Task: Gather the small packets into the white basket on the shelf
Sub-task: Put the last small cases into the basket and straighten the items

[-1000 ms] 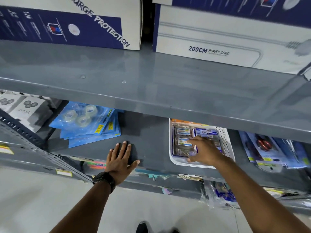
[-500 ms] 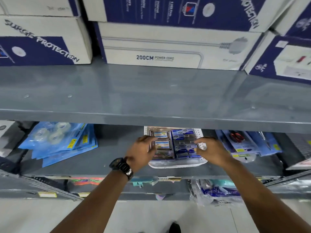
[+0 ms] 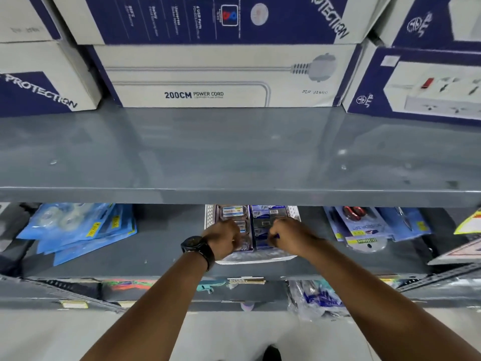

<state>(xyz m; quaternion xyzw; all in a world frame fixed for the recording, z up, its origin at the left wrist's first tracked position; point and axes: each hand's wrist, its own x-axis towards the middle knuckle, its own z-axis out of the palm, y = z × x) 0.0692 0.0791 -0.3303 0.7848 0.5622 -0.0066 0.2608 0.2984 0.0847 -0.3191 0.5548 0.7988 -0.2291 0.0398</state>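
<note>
The white basket (image 3: pixel 211 217) sits on the middle shelf, partly hidden under the upper shelf's edge. Small packets (image 3: pixel 233 211) fill it in two rows: clear ones with white labels on the left, dark blue ones (image 3: pixel 270 213) on the right. Both my hands are inside the basket. My left hand (image 3: pixel 223 239), a black watch on its wrist, curls its fingers onto the left row. My right hand (image 3: pixel 290 235) curls its fingers onto the blue row. My hands hide the near packets.
Blue tape packs (image 3: pixel 78 227) lie to the left on the same shelf and scissor sets (image 3: pixel 361 225) to the right. The grey upper shelf (image 3: pixel 234 157) juts out above the basket and carries large power-strip boxes (image 3: pixel 221 76). More goods hang below.
My left hand left the bare shelf and came into the basket. Both hands have closed in on the packet rows with fingers curling. My view has tilted up.
</note>
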